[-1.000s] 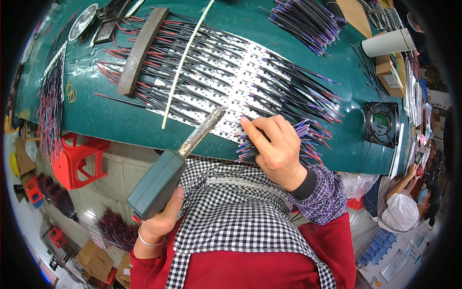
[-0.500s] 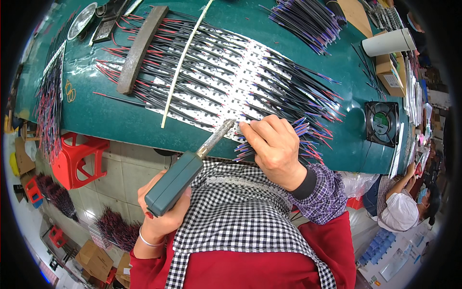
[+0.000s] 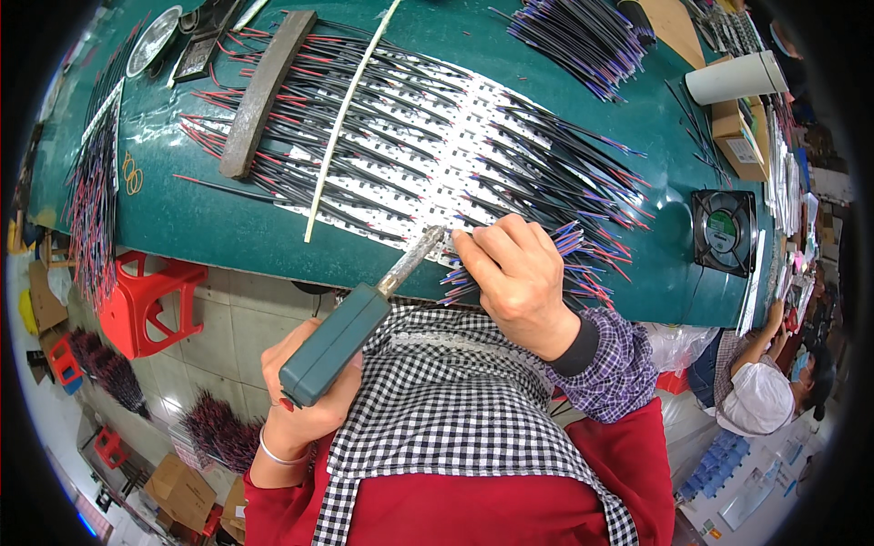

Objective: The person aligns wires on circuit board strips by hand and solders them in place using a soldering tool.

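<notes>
My left hand [image 3: 319, 414] is closed around a dark green soldering iron [image 3: 335, 344] with a scorched metal barrel. Its tip rests at the near edge of the white circuit boards [image 3: 443, 193], just left of my right fingertips. My right hand [image 3: 523, 282] is closed, index finger and thumb pinching a thin black wire down at the board; the wire's end is partly hidden. Loose wires with blue and red ends [image 3: 572, 241] stick out from beneath that hand. Rows of black wires [image 3: 382, 136] lie across the boards on both sides.
A grey metal bar [image 3: 264, 100] and a pale thin stick [image 3: 344, 114] lie across the wires. A wire bundle [image 3: 578, 41] sits at the far side. A small fan [image 3: 722, 230] stands at right. A red stool [image 3: 137, 309] is below the table's left edge. Another person [image 3: 760, 396] works at right.
The soldering iron's handle has shifted slightly to the right with my left hand, while its tip stays at nearly the same spot. My right hand has barely moved.
</notes>
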A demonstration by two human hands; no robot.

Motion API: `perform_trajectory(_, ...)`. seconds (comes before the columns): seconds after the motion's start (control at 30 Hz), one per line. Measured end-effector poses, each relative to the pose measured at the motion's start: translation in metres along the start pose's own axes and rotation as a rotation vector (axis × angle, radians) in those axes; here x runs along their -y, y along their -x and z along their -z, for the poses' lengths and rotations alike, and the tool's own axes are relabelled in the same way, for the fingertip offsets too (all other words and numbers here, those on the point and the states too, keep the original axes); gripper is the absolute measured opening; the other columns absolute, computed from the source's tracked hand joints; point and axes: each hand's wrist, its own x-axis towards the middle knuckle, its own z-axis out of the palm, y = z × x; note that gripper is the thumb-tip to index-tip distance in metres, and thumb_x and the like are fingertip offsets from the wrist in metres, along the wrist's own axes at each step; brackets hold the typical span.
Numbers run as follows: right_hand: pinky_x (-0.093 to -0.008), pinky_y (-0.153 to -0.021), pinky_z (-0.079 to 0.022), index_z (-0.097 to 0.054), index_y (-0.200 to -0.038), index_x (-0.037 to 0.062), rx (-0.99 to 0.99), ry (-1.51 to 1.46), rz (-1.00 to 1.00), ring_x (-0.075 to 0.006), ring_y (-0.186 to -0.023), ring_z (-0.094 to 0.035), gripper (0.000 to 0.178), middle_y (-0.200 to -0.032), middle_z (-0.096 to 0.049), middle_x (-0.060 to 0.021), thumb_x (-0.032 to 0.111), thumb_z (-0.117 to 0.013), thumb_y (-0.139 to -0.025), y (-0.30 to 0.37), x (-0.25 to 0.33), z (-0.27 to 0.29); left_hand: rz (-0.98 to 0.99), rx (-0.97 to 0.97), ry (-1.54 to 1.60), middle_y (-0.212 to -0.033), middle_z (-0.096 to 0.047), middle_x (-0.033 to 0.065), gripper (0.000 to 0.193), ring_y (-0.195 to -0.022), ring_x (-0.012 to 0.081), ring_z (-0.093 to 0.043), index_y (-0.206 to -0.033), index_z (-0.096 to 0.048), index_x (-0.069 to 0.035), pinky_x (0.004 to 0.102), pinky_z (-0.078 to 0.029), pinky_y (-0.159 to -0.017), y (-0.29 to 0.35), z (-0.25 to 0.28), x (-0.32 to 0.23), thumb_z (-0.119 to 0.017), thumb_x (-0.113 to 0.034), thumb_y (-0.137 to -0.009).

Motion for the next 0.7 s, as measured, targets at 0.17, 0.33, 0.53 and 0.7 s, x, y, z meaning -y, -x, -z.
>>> perform_trajectory(0.17,-0.0321,-0.063,-0.041,-0.067,-0.096,0.0008,0.009,-0.005,-0.005,-0.0191,-0.077,-0.054,0.025,-0.083,-0.054,-0.0026,0.011,-0.064,-0.073,0.0,0.0,0.0,0.163,-0.119,0.164,-0.079,-0.065,0.0155,0.018,-0.063,0.0263,-0.064,-0.085,-0.068,0.007,0.0324,-0.05,-0.056,0.009,-0.003,-0.003,-0.071,0.006,-0.067)
perform_trajectory(0.33,-0.0332,-0.064,-0.043,-0.068,-0.095,0.0016,0.012,-0.038,-0.029,-0.0206,-0.08,-0.056,0.025,-0.085,-0.056,-0.0032,0.009,-0.064,-0.072,0.0,-0.001,0.002,-0.007,-0.071,-0.046,-0.08,-0.066,0.0156,0.021,-0.063,0.0258,-0.064,-0.086,-0.069,0.007,0.032,-0.051,-0.056,0.009,0.002,-0.002,-0.071,0.006,-0.066)
perform_trajectory(0.53,-0.0357,-0.062,-0.046,-0.069,-0.094,0.004,-0.022,-0.245,-0.114,-0.0224,-0.077,-0.059,0.029,-0.083,-0.058,-0.0041,-0.002,-0.065,-0.066,0.001,-0.01,0.0,0.097,-0.12,0.134,-0.079,-0.065,0.0143,0.019,-0.063,0.0251,-0.064,-0.086,-0.068,0.007,0.0322,-0.05,-0.056,0.013,-0.006,0.001,-0.07,0.007,-0.067)
perform_trajectory(0.7,-0.035,-0.062,-0.046,-0.069,-0.093,0.0041,-0.034,-0.25,-0.085,-0.0221,-0.076,-0.059,0.027,-0.082,-0.057,-0.0041,0.0,-0.066,-0.067,0.0,-0.013,-0.001,0.048,0.003,-0.006,-0.078,-0.064,0.0135,0.017,-0.062,0.025,-0.064,-0.085,-0.068,0.006,0.0321,-0.05,-0.057,0.006,0.002,-0.003,-0.07,0.007,-0.068)
